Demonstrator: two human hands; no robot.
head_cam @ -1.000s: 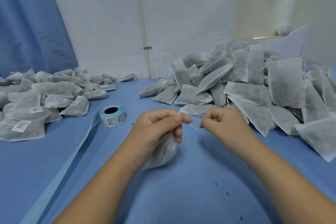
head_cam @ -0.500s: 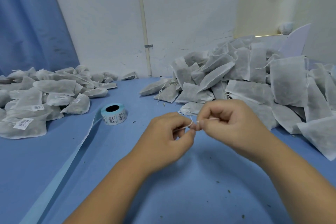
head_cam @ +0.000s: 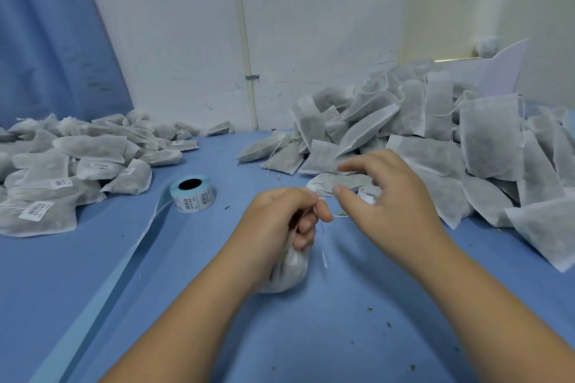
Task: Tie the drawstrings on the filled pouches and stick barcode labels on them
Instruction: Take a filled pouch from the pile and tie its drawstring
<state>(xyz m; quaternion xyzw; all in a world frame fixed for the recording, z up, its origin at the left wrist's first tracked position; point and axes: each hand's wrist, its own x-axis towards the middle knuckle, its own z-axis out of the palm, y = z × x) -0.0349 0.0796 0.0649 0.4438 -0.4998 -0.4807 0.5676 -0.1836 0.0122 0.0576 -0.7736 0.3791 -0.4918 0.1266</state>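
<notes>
**On the blue table: one pouch in the left hand, right hand spread open**

At the far left of the frame, under a blue curtain, a heap of labelled pouches lies on the blue table. Several of them show white barcode stickers. Just right of that heap, left of centre, a label roll lies with its dark core facing up and printed barcodes around its side. Its pale blue backing strip trails from the roll toward the lower left corner.

At centre, the left hand is curled tight, its fingers closed round the gathered neck of a filled pouch. The rounded body of the pouch bulges out below the fist and seems to rest on the table. A thin white drawstring hangs blurred just right of the fist, and another short run of string shows between the two hands.

Right of centre, the right hand hovers just beside the left with its fingers spread and loosely bent. Its thumb and forefinger are apart and it grips nothing.

Behind that hand, and across the right side of the frame, a large pile of unlabelled pouches slopes up against the white wall, loose strings dangling from some. A white pipe runs down the wall at upper centre.
</notes>
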